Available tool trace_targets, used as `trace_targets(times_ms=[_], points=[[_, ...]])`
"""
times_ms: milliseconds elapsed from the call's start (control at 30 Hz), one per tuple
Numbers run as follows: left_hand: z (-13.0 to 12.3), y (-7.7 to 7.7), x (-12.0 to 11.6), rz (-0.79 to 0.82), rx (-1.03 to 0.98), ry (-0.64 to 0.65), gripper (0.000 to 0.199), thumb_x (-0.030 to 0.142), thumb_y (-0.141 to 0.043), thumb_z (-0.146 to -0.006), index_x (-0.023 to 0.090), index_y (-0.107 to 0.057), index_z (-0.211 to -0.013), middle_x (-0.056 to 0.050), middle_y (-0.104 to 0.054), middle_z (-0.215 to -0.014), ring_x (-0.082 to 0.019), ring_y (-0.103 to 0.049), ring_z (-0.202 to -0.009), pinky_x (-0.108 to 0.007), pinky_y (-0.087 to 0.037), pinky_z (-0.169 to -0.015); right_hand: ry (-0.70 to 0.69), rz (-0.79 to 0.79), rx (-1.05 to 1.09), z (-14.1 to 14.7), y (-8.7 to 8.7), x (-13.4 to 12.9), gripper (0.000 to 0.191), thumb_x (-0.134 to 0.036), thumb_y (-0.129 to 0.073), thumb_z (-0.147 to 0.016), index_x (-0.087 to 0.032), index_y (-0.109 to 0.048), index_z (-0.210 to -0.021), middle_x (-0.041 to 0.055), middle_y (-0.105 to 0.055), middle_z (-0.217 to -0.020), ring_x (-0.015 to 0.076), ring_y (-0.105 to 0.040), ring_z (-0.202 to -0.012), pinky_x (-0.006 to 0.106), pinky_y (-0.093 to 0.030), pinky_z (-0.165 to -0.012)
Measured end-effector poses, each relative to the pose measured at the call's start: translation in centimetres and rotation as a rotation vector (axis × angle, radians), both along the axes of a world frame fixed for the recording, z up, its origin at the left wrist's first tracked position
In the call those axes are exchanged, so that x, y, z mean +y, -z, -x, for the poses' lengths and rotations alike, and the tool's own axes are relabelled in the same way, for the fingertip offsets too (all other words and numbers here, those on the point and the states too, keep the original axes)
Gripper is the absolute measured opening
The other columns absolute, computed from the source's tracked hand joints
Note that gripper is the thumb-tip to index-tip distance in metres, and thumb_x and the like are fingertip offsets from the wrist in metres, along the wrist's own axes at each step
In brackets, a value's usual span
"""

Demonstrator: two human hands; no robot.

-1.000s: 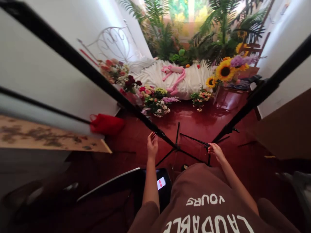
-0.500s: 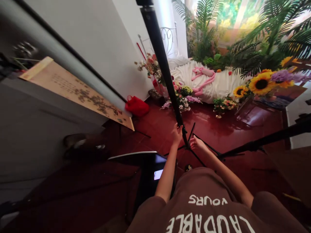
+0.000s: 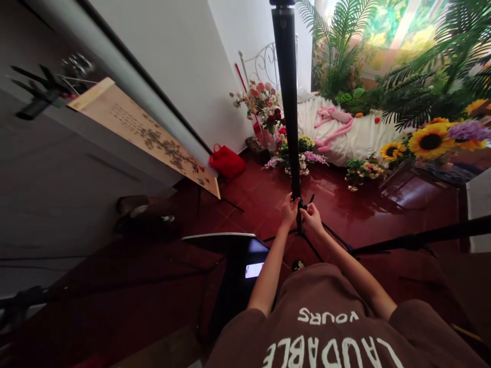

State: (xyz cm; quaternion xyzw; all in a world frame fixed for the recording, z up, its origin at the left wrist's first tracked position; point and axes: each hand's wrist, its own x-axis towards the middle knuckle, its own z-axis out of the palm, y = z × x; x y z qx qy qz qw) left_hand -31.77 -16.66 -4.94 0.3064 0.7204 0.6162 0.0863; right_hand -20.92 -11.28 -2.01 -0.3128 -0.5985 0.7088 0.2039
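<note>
A black tripod stand (image 3: 287, 92) rises in front of me, its pole upright and its legs spread on the floor. My left hand (image 3: 290, 209) is closed round the lower pole from the left side. Close by on the right, my right hand (image 3: 313, 219) pinches at the small knob or clamp on the pole's collar. The fingers partly hide that fitting, so its exact shape is unclear.
A dark table (image 3: 230, 271) with a lit phone (image 3: 253, 270) stands at my left. Another black stand (image 3: 422, 239) slants in from the right. Ahead are sunflowers (image 3: 429, 140), a white-draped bed (image 3: 364, 138) and a red bag (image 3: 227, 161). A painted scroll (image 3: 153, 140) hangs left.
My right hand has moved left and up from beside the stand onto its collar, fingers closing. My left hand stays on the pole, which now looks more upright as the view has shifted.
</note>
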Motion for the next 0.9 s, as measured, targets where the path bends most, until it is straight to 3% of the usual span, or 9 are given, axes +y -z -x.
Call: trace_targets(times_ms=[133,300,467,733,900], points=[[0.0,-0.5,-0.2,-0.001,0.002,0.017,0.050,0.057,-0.049,-0.087,0.018,-0.055,-0.119,-0.013,-0.066,-0.111,-0.021,-0.066,-0.098,-0.034,-0.052,-0.085,-0.042,-0.490,-0.098,-0.6,-1.1,1.3,0.028,-0.041,-0.061,-0.072,-0.024,-0.040,-0.067,-0.0068,-0.040,-0.055,0.0102,-0.034,-0.052,0.020,-0.028,-0.051],[0.2,-1.3,-0.3,0.046,0.091,0.021,0.041,0.054,-0.046,-0.090,0.019,-0.057,-0.109,-0.012,-0.066,-0.104,-0.021,-0.065,-0.097,-0.034,-0.050,-0.087,-0.120,-0.695,-0.165,-1.3,-2.3,1.9,0.020,-0.036,-0.062,-0.074,-0.024,-0.046,-0.071,-0.0048,-0.051,-0.062,0.0113,-0.043,-0.054,0.022,-0.030,-0.054],[0.2,-3.6,0.1,0.005,0.188,-0.030,0.038,0.054,-0.043,-0.091,0.020,-0.056,-0.102,-0.011,-0.065,-0.100,-0.021,-0.063,-0.097,-0.034,-0.048,-0.089,-0.026,-0.666,-0.159,-1.7,-2.2,1.2,0.023,-0.046,-0.058,-0.081,-0.025,-0.049,-0.082,-0.0033,-0.055,-0.066,0.0133,-0.051,-0.057,0.024,-0.037,-0.057],[0.0,-9.8,1.4,-0.194,0.090,-0.005,0.033,0.050,-0.048,-0.091,0.022,-0.053,-0.107,-0.007,-0.067,-0.100,-0.015,-0.067,-0.089,-0.026,-0.051,-0.078,0.103,-0.458,-0.090,-1.6,-2.1,0.3,0.030,-0.048,-0.064,-0.077,-0.024,-0.051,-0.091,0.0007,-0.063,-0.078,0.0157,-0.058,-0.064,0.026,-0.044,-0.060],[0.4,-12.0,1.6,-0.267,0.146,-0.019,0.030,0.048,-0.049,-0.091,0.022,-0.054,-0.106,-0.005,-0.066,-0.094,-0.014,-0.066,-0.086,-0.025,-0.052,-0.078,0.115,-0.389,-0.082,-1.4,-1.7,0.2,0.027,-0.048,-0.056,-0.083,-0.025,-0.050,-0.095,-0.0005,-0.063,-0.074,0.0157,-0.059,-0.063,0.026,-0.045,-0.061]])
